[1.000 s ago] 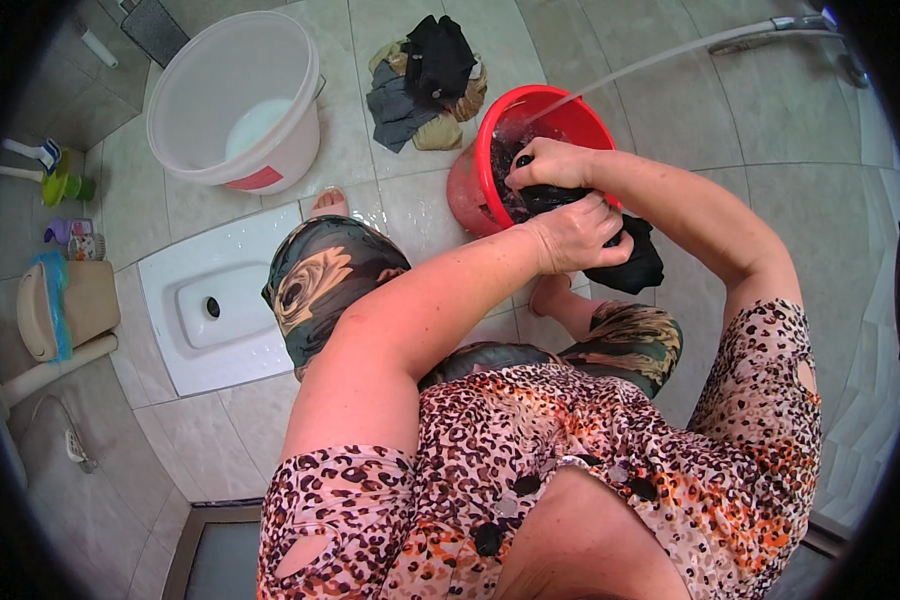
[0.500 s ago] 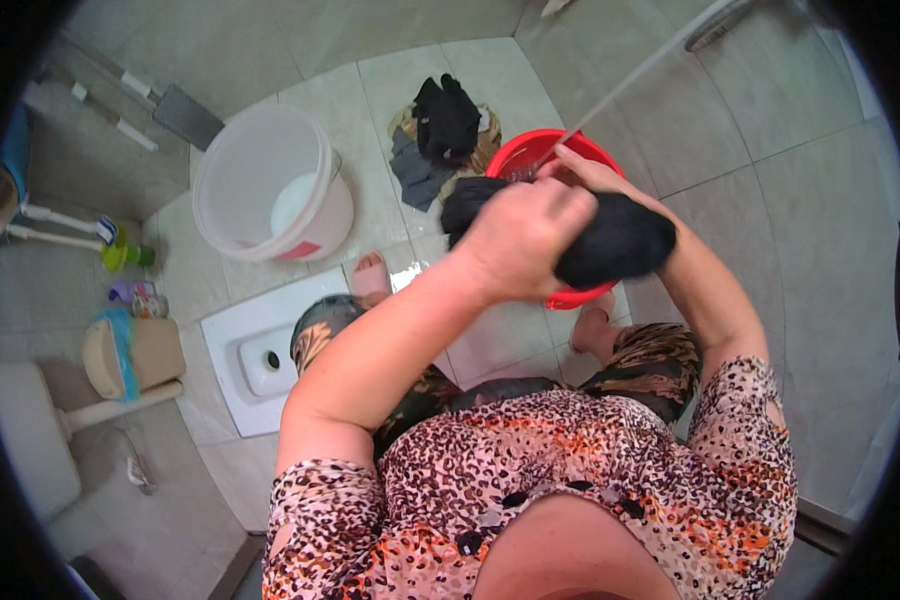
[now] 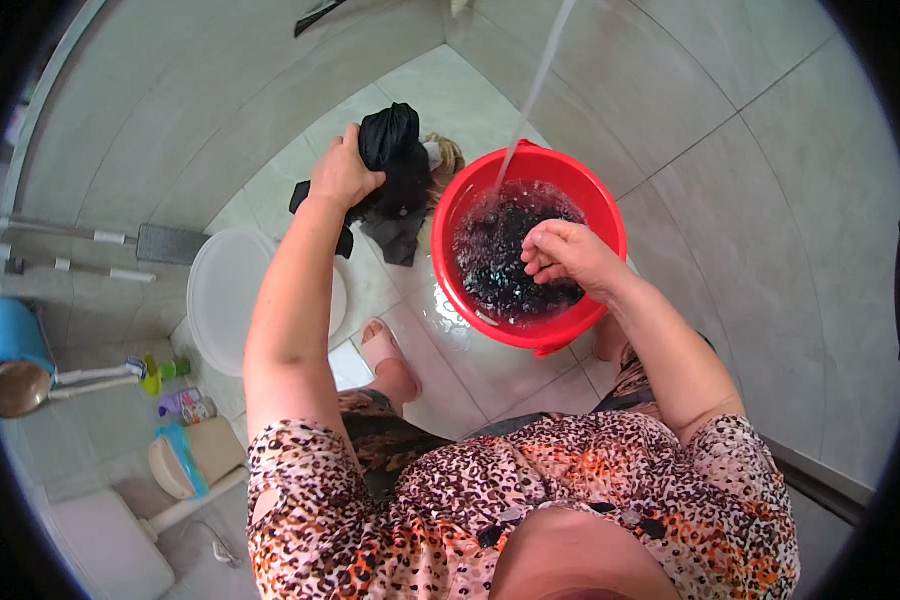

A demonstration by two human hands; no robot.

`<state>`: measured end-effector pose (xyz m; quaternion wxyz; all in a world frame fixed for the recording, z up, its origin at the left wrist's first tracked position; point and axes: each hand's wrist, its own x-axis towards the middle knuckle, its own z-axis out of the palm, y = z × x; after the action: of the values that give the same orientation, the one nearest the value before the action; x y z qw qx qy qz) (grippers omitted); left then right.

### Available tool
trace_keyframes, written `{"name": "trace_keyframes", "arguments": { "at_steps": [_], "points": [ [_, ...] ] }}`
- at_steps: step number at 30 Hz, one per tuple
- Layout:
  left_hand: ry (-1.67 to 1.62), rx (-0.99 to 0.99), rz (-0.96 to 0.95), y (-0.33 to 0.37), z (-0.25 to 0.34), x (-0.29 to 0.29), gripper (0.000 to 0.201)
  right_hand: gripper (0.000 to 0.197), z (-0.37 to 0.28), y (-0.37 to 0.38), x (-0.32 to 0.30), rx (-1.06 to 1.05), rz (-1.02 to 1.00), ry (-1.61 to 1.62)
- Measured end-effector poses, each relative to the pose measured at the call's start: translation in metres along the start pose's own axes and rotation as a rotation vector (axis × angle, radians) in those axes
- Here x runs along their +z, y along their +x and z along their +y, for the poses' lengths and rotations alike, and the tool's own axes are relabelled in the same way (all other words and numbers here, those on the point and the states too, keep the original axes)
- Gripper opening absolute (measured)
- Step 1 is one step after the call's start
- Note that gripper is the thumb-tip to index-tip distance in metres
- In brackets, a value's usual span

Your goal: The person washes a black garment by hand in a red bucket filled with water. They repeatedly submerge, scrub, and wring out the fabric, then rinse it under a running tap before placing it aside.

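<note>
My left hand (image 3: 342, 172) grips a wrung black garment (image 3: 388, 136) held out over a pile of dark wet clothes (image 3: 395, 215) on the tiled floor. My right hand (image 3: 566, 258) hovers with curled fingers over a red bucket (image 3: 610, 215) of dark water with dark cloth in it. A thin stream of water (image 3: 535, 90) pours into the bucket from above.
A white bucket (image 3: 215, 300) stands on the floor left of my arm. Further left are a floor-level toilet pan, a brush, bottles, a blue container (image 3: 8, 332) and a small bin (image 3: 185, 458). My bare foot (image 3: 382, 350) rests near the red bucket. Tiled walls close in behind.
My left hand has carried the black garment away from the red bucket to the left, over the clothes pile. My right hand let go of it and stays above the bucket.
</note>
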<state>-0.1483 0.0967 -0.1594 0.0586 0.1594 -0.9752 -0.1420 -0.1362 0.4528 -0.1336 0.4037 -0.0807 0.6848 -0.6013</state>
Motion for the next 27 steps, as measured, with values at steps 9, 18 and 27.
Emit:
{"name": "trace_keyframes", "arguments": {
  "at_steps": [9,18,27],
  "points": [
    [0.233,-0.159,-0.325,0.033,-0.014,0.137,0.103,0.021,0.005,-0.026,0.015,0.059,-0.029,-0.169],
    [0.145,-0.112,-0.294,0.0,-0.038,0.147,0.101,0.017,0.017,-0.05,0.025,0.075,-0.133,-0.252],
    [-0.46,0.44,0.395,-0.044,0.077,0.089,0.018,0.02,0.029,-0.012,-0.029,-0.045,0.331,0.599]
  ]
}}
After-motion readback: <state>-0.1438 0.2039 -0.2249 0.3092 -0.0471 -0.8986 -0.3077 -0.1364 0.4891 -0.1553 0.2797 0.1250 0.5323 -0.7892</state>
